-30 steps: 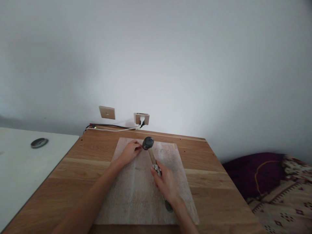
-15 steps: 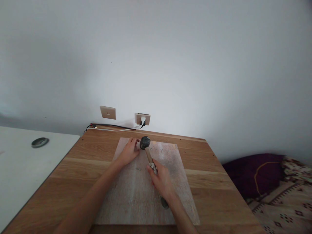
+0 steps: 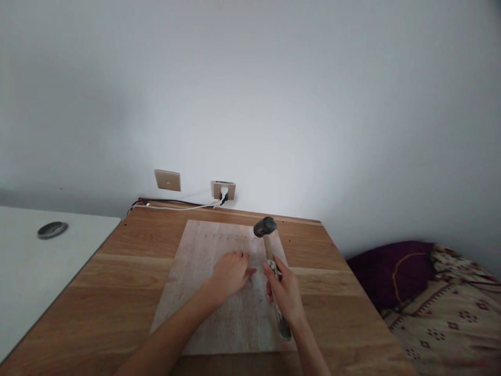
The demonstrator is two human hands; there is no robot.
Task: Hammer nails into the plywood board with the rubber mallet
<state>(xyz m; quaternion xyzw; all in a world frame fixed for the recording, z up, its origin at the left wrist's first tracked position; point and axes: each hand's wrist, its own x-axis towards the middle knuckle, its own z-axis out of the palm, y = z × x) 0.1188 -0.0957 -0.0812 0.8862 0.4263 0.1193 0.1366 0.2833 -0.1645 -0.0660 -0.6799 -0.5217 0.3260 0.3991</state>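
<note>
A mallet with a dark, rounded head (image 3: 265, 226) and a worn wooden handle is in my right hand (image 3: 286, 292), fingers wrapped round the grip. Its head is raised near the far right part of a pale wooden board (image 3: 211, 318). Over the middle of the board is my left hand (image 3: 230, 271), back upward, thumb held apart from the fingers; I see nothing in it, though the other fingertips are partly hidden. A row of small, nail-like marks (image 3: 221, 236) runs along the board's far side, too small to make out clearly.
The board lies on a wooden table (image 3: 117, 282) against a white wall. White and black cables (image 3: 176, 208) run along the back edge to a socket (image 3: 230, 191). To the left, a white surface bears a grey oval dish (image 3: 52, 230); purple cloth (image 3: 387, 274) lies at right.
My left hand has drawn back from the board's far side, toward me and rightward, parting from the mallet head. My right hand has shifted right with the mallet. The view has turned slightly.
</note>
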